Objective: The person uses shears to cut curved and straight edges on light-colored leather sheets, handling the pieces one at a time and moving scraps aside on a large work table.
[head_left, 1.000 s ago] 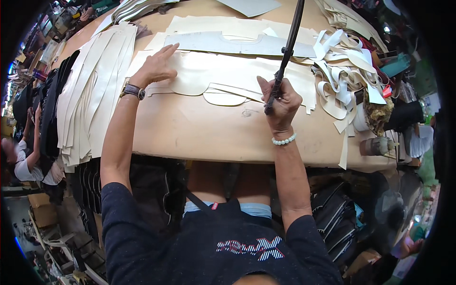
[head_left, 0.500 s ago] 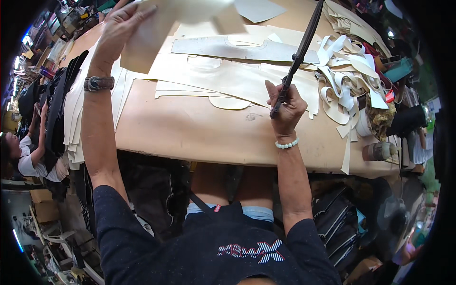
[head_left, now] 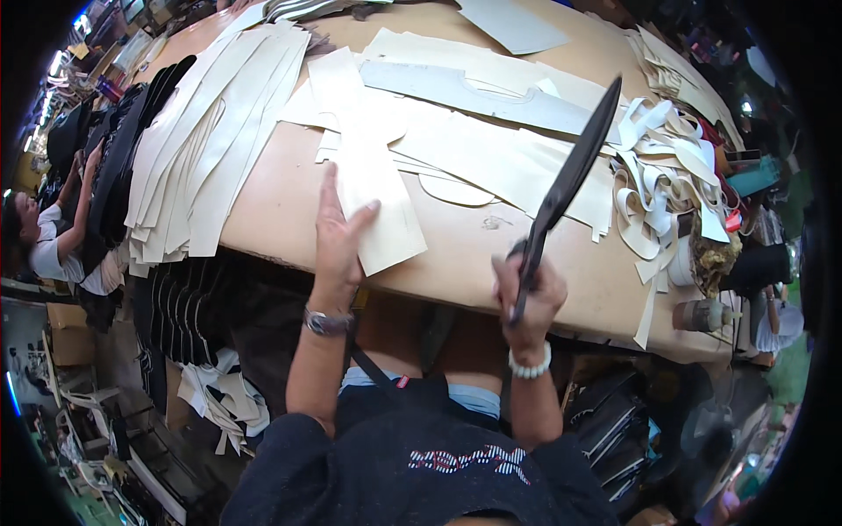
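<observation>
The cream panel [head_left: 379, 188] slants over other cream pieces [head_left: 509, 158] on the tan table [head_left: 263, 202], left hand [head_left: 340, 235] open at its edge, right hand [head_left: 537, 307] gripping a long black tool [head_left: 574, 162]; this looks like positioning, calling for a steady palm.

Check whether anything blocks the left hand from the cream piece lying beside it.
Nothing visible does: the left hand is right at the cream piece, its thumb overlapping the near part in view. The black tool in the right hand is off to the right, out of the way.
</observation>
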`<state>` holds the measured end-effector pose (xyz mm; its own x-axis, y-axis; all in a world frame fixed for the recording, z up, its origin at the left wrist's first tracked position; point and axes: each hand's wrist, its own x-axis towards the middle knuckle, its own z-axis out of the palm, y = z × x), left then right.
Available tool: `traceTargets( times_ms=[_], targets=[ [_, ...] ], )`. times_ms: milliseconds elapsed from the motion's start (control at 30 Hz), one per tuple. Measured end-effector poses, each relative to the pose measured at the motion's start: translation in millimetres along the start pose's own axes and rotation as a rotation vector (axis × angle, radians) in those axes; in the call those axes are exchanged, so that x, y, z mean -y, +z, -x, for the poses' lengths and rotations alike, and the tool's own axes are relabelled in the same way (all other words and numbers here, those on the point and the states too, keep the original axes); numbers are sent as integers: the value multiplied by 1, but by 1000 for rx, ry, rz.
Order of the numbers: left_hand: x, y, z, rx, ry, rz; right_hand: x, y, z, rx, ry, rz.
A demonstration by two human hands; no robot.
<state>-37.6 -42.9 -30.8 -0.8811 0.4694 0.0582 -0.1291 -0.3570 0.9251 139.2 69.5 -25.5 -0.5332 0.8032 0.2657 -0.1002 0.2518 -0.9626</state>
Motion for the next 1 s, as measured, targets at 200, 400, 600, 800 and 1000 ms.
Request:
traceTargets(
  times_ms=[200, 400, 600, 800, 1000],
  targets=[
    [4, 14, 23, 45, -199, 140, 12, -13, 89, 290, 352, 16],
    [1, 25, 32, 120, -104, 69, -12, -38, 153, 495, 429, 54],
    [-10, 29, 46, 217, 9, -135, -9, -30, 150, 533, 502, 41],
    [-21, 26, 49, 211, 78, -272, -3, -16, 127, 552, 412, 57],
    [-23, 22, 46, 262, 102, -317, -5, -13, 127, 542, 421, 46]
  ],
)
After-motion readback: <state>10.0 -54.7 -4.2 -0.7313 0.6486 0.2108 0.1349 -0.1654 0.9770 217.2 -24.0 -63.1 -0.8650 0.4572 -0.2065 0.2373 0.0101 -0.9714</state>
